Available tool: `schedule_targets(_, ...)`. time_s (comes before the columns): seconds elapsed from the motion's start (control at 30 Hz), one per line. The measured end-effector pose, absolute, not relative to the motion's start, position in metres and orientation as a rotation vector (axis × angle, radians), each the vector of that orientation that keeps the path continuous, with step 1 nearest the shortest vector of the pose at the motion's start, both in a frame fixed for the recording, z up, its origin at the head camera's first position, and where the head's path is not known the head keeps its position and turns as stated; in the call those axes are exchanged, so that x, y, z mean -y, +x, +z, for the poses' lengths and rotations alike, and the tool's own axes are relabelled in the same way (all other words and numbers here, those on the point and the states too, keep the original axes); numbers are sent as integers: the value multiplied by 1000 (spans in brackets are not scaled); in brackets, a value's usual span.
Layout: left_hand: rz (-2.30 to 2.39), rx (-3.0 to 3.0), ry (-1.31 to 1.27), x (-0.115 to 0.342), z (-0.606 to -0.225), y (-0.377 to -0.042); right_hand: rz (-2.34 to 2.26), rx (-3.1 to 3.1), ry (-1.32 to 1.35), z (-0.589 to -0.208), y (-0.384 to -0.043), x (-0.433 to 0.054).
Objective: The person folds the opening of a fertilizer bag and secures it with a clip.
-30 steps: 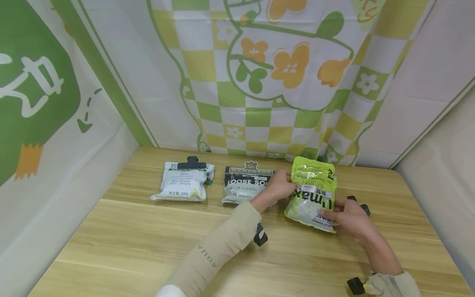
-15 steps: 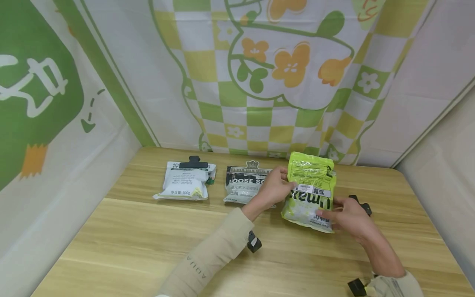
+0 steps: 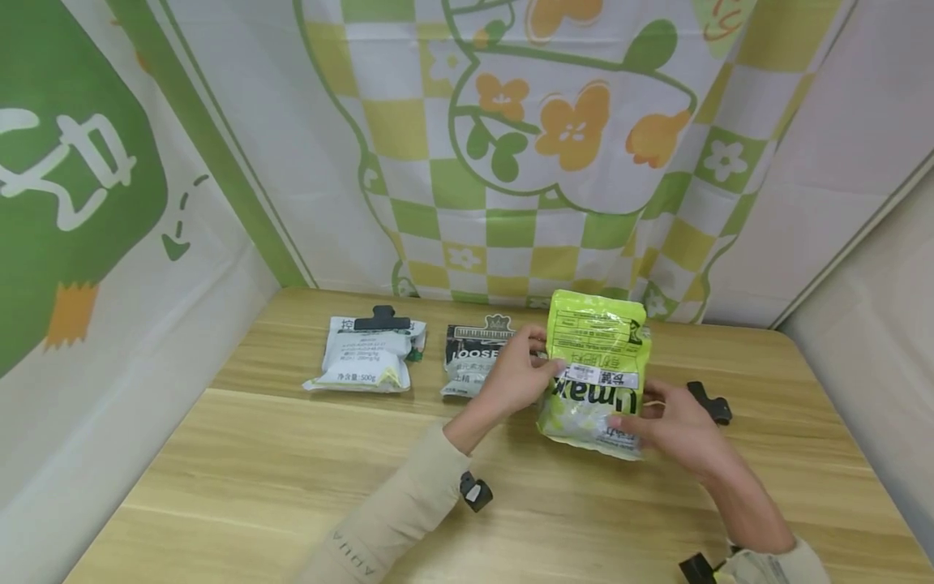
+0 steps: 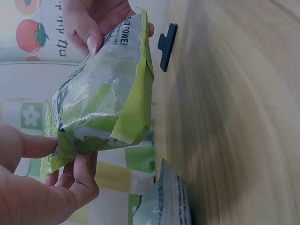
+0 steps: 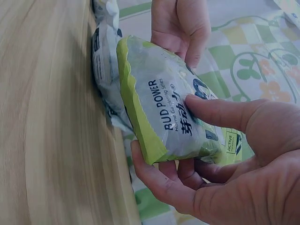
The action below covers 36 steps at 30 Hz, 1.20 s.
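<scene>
reading now off the lime-green pouch (image 3: 593, 375): "bud power", "home gardening series", "芽动" with ®, plus "active"; upside down from the head view, "umax"! over to the white bag (image 3: 365, 355): "净含量:500g". then, on the black-topped bag (image 3: 474, 361), "loose". and "aqua" on the beige left sleeve (image 3: 397, 511).

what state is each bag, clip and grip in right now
green bag, held off the table, print upside down in the head view
white bag, lying on the table
black clip, clamped on the white bag
dark bag, partly hidden
crown clip, on the dark bag
loose clip, lying on the table
left grip, pinching the green bag
right grip, holding the green bag
</scene>
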<state>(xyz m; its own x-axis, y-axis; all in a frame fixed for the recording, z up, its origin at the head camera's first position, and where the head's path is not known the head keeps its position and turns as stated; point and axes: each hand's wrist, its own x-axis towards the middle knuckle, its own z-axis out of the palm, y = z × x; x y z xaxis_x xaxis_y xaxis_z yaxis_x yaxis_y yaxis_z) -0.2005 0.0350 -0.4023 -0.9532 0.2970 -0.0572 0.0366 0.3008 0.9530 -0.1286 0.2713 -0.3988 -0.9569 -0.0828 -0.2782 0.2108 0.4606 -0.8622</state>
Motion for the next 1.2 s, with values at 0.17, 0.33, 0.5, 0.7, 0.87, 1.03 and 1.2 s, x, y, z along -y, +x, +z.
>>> schedule_targets(0.17,1729,-2351,322,-22,-398,-195,-1569,-2432,73,-398,-125,-261)
schedule_targets(0.33,1731,-2355,354,-4,-398,-189,-1585,-2435,37,-399,-120,-249)
schedule_targets(0.5,1764,-2352,448,16,-399,-184,-1541,-2473,-38,-401,-119,-238)
schedule_targets(0.7,1787,-2327,433,38,-398,-174,-1556,-2477,-87,-403,-117,-223)
schedule_targets(0.87,1814,-2298,389,55,-400,-168,-1545,-2502,-119,-408,-116,-212)
schedule_targets(1.03,1803,-2321,408,68,-405,-164,-1535,-2508,-119,-414,-114,-203)
schedule_targets(1.2,1781,-2340,397,79,-412,-160,-1520,-2506,-121,-419,-115,-194)
